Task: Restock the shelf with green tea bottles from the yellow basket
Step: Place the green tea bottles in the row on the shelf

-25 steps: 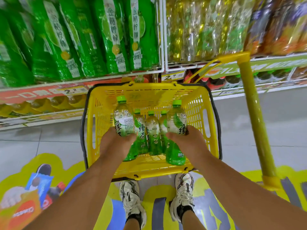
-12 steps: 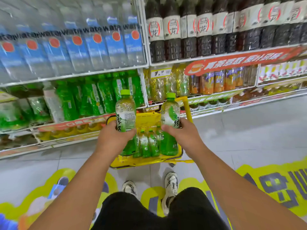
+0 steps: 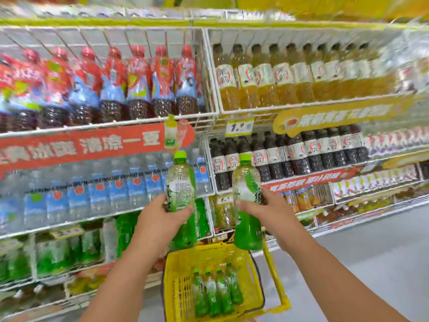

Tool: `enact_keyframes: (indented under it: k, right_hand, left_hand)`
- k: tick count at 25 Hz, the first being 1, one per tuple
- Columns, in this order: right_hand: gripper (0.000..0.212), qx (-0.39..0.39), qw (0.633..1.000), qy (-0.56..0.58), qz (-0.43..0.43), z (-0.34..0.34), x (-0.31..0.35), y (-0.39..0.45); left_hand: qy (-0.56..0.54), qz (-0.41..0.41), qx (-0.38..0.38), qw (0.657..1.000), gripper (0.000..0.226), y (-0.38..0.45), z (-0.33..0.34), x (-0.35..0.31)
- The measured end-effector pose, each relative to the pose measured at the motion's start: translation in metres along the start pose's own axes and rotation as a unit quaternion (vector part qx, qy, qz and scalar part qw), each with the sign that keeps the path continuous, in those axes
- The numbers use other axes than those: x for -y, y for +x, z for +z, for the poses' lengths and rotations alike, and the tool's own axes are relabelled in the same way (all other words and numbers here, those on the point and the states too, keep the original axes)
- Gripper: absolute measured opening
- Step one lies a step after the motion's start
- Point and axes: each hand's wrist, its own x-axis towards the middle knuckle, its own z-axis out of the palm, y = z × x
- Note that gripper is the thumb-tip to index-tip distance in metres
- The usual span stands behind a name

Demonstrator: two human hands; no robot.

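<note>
Left hand [image 3: 162,219] grasps 1 green-capped clear plastic green tea bottle [image 3: 181,194] upright; right hand [image 3: 269,210] grasps a 2nd [image 3: 247,201]. Yellow plastic lattice basket [image 3: 178,275] at 6 o'clock holds 4 more bottles [image 3: 216,293]; white wire shelf [image 3: 214,126] at 12.

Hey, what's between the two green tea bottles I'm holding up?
Nothing held. In the head view, the gap between the left bottle and right bottle shows only the white shelf divider behind.

The middle of each green tea bottle [image 3: 180,182] is covered by the gripping left hand [image 3: 160,219] and right hand [image 3: 267,210]; shelf labels are blurred beyond reading; the yellow basket [image 3: 176,275] is partly masked by a forearm.
</note>
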Motion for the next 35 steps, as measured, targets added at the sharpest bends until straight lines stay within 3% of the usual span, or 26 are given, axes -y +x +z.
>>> enact_keyframes:
  k: [2,4,5,8,12,16,19,22,25,28,30,33,35]
  right_hand:
    - [0.109,-0.028,0.999,-0.025,-0.021,0.0,0.031,-0.005]
    - [0.123,-0.032,0.998,-0.006,-0.054,-0.003,0.063,-0.012]
    - [0.122,-0.033,0.997,0.007,-0.063,-0.006,0.078,-0.015]
    - [0.088,-0.03,0.993,0.036,-0.111,-0.013,0.114,-0.023]
    - [0.099,-0.04,0.986,0.022,-0.161,-0.01,0.159,-0.023]
    - [0.044,-0.012,0.981,0.026,-0.194,-0.021,0.203,-0.022]
    - [0.084,0.039,0.974,0.035,-0.219,-0.027,0.212,-0.017]
    - [0.081,0.084,0.967,0.049,-0.236,-0.031,0.222,-0.016]
    - [0.089,0.126,0.953,0.04,-0.272,-0.032,0.223,-0.011]
    - [0.075,0.181,0.943,0.045,-0.277,-0.027,0.227,-0.02]
    - [0.081,0.205,0.933,0.049,-0.29,-0.02,0.229,-0.025]
    - [0.044,0.242,0.922,0.061,-0.297,-0.003,0.236,-0.043]
    - [0.037,0.266,0.914,0.065,-0.3,0.013,0.24,-0.056]
  left_hand:
    - [-0.043,0.024,-0.002,0.999,0.09,0.0,-0.018,-0.02]
    - [-0.07,0.058,-0.011,0.996,0.071,0.001,-0.036,-0.042]
    - [-0.079,0.071,-0.016,0.994,0.059,0.003,-0.042,-0.052]
    - [-0.119,0.108,-0.022,0.987,0.044,0.004,-0.062,-0.083]
    - [-0.15,0.13,-0.042,0.979,0.04,0.008,-0.089,-0.124]
    - [-0.183,0.165,-0.069,0.967,0.054,0.003,-0.111,-0.157]
    - [-0.186,0.156,-0.096,0.965,0.044,-0.016,-0.11,-0.168]
    - [-0.192,0.14,-0.138,0.962,0.029,-0.038,-0.106,-0.173]
    - [-0.203,0.116,-0.179,0.956,0.027,-0.058,-0.102,-0.171]
    - [-0.204,0.093,-0.228,0.947,0.024,-0.078,-0.103,-0.167]
    - [-0.21,0.083,-0.25,0.942,0.028,-0.095,-0.108,-0.165]
    - [-0.202,0.07,-0.289,0.933,0.024,-0.121,-0.124,-0.152]
    - [-0.196,0.066,-0.306,0.929,0.034,-0.14,-0.139,-0.141]
